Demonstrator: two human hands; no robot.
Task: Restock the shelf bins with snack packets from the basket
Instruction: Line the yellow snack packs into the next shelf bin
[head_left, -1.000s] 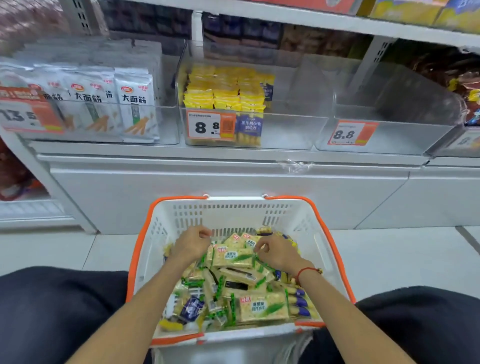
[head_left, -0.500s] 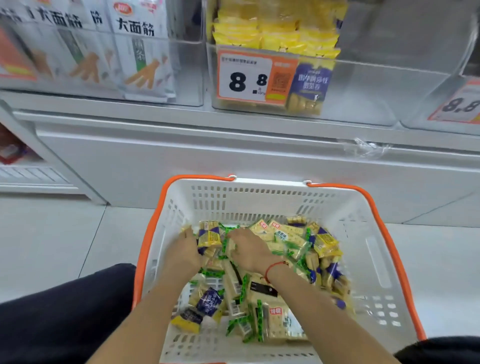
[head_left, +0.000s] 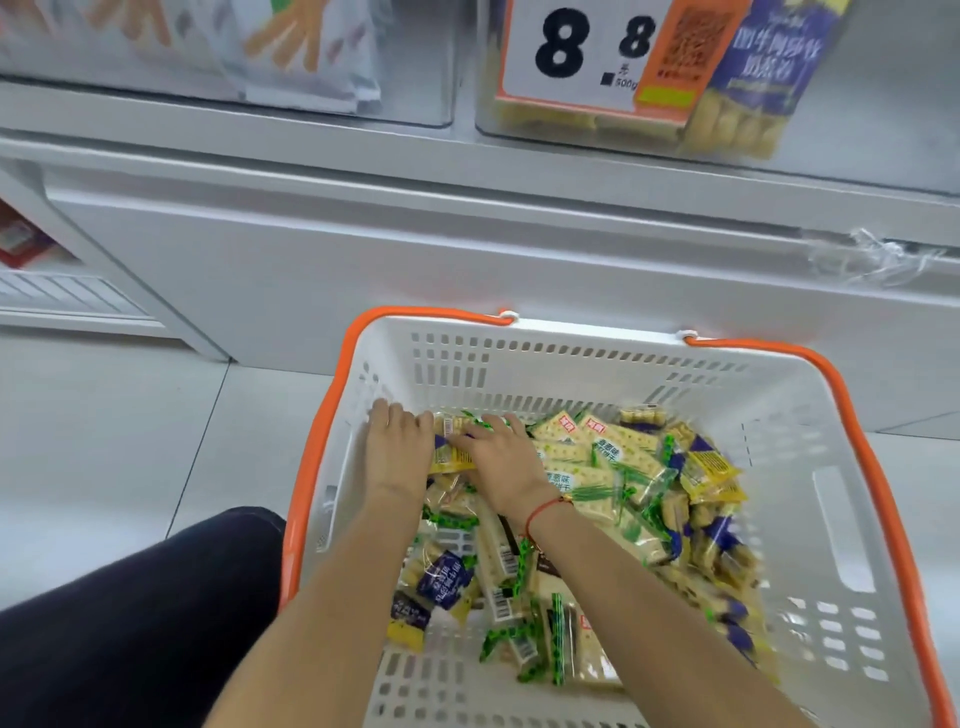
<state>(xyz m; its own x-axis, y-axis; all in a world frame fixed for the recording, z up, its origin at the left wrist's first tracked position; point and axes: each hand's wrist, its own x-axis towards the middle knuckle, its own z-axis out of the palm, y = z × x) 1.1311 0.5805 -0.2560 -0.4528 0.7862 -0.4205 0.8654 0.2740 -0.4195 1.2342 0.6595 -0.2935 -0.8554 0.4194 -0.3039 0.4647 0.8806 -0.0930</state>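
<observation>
Both hands gathering packets (head_left: 597, 467) at basket (head_left: 597, 358) far-left corner: left hand (head_left: 397, 452) spread flat, right hand (head_left: 498, 457) seemingly pinching yellow packet (head_left: 449, 452) for bin (head_left: 857, 145).

A white shelf unit (head_left: 467, 244) fills the upper half of the view; its long front panel runs left to right, plain and slightly glossy under even, soft light; along its top edge sits a pale ledge, and on that ledge a white price card (head_left: 587, 52) with an orange side strip reads 8.8; at the right end of the unit a scrap of clear crumpled film (head_left: 867, 257) clings to the ledge; to the left of the unit a lower white rack with a slatted face (head_left: 62, 299) sits near the floor; below the unit pale grey floor tiles (head_left: 104, 441) spread out, crossed by thin dark joints.
</observation>
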